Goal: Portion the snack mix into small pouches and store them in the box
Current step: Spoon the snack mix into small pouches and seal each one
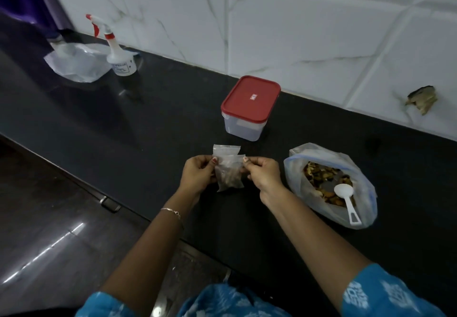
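Observation:
A small clear pouch [229, 177] with brown snack mix in its lower half hangs between my hands above the black counter. My left hand [197, 174] pinches its top left corner and my right hand [262, 173] pinches its top right corner. Just behind it lies an empty clear pouch [226, 149] flat on the counter. The clear plastic box [246, 128] with a red lid [251, 97] stands shut farther back. To the right sits the large open bag of snack mix [329, 183] with a white plastic spoon [346, 199] resting in it.
A white spray bottle [118, 54] with a red trigger and a crumpled clear bag [76, 63] stand at the far left of the black counter [160, 118]. A white tiled wall with a chipped hole [421, 100] runs behind. Dark drawer fronts lie below the counter edge.

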A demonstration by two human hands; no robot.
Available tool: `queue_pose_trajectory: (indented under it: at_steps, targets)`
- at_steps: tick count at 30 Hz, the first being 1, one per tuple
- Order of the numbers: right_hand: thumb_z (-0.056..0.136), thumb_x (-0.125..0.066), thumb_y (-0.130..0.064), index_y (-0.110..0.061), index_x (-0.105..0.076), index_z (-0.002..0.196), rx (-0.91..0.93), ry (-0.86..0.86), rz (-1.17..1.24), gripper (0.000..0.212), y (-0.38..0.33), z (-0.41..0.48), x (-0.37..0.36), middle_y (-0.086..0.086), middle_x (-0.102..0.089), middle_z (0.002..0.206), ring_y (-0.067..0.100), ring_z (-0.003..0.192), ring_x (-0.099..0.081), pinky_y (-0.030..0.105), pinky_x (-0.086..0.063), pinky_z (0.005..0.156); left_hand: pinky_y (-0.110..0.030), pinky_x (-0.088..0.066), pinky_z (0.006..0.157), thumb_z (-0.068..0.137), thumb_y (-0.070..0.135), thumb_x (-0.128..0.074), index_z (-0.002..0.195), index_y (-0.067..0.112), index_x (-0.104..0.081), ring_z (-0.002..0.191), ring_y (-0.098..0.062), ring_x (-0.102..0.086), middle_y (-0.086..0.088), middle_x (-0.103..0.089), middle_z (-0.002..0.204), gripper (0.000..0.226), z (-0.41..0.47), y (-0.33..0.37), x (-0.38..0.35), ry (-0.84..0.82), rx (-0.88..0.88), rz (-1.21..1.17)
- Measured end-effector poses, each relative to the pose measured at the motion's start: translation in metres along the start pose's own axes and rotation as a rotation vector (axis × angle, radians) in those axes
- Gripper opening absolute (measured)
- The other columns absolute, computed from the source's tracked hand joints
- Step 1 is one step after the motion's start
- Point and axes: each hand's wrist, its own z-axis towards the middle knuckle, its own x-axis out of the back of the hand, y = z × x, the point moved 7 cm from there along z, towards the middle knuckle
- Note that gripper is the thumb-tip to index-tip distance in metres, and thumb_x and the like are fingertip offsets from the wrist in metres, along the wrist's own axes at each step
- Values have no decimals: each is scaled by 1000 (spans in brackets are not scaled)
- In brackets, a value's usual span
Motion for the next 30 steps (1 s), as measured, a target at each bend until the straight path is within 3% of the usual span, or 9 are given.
queue_pose_trajectory:
  at_steps: [3,6,9,12,16,22,25,28,30]
  targets:
    - [94,-61,-11,-8,-72,97,5,-46,0,12,-6,9,1,5,-73,90,8,77,-68,19,-52,66,-32,-60,75,96,12,-56,106,3,-67,88,-19,-70,-11,-71,99,18,13,-2,7,34,-11,92]
    - [95,-58,-10,-8,-70,104,34,-54,16,15,-15,7,14,3,-71,101,8,83,-69,18,-56,73,-38,-57,88,93,15,-61,114,14,-67,95,-17,-68,-3,-70,105,22,20,3,12,46,-80,293]
    - [96,-57,-11,-13,-69,108,74,20,34,17,-26,-3,39,-1,-69,103,10,88,-69,20,-57,75,-30,-47,98,90,17,-65,133,18,-54,111,-13,-55,-2,-56,126,45,13,29,7,171,-280,524]
    - [96,-56,-12,-18,-68,108,156,93,57,18,-33,-19,74,-2,-68,102,9,88,-66,19,-54,72,-28,-31,105,89,17,-64,140,20,-45,134,-22,-34,-6,-39,144,54,-6,54,-21,244,-401,525]
    - [96,-58,-18,-21,-70,104,226,290,14,15,-28,-51,146,-9,-69,93,4,86,-64,7,-48,64,-37,-37,107,89,15,-64,132,19,-51,127,-24,-43,-5,-48,134,46,-31,68,-97,13,-572,508]
    - [96,-57,-12,-21,-68,108,210,589,91,18,19,-104,252,-4,-68,102,10,88,-66,19,-53,71,-38,-51,95,86,7,-65,119,14,-59,109,-11,-58,6,-60,115,35,-82,41,-217,-412,-666,429]
    - [93,-61,-14,-22,-67,111,216,869,-89,21,51,-142,310,-5,-67,100,7,88,-62,24,-50,83,-32,-51,93,86,8,-65,116,15,-61,107,-11,-59,5,-63,113,31,-117,24,-273,-574,-726,430]
    - [87,-68,-18,-16,-65,115,146,1120,-353,28,81,-181,356,5,-64,110,23,103,-60,33,-46,90,-19,-49,91,89,12,-64,118,17,-60,104,-2,-57,8,-62,114,30,-151,5,-317,-791,-722,474]
    - [83,-71,-22,-13,-61,119,29,1201,-479,39,100,-203,383,10,-60,120,30,114,-53,38,-40,97,-23,-50,93,89,12,-65,119,18,-60,105,-3,-58,4,-62,116,32,-170,-13,-344,-946,-687,511]
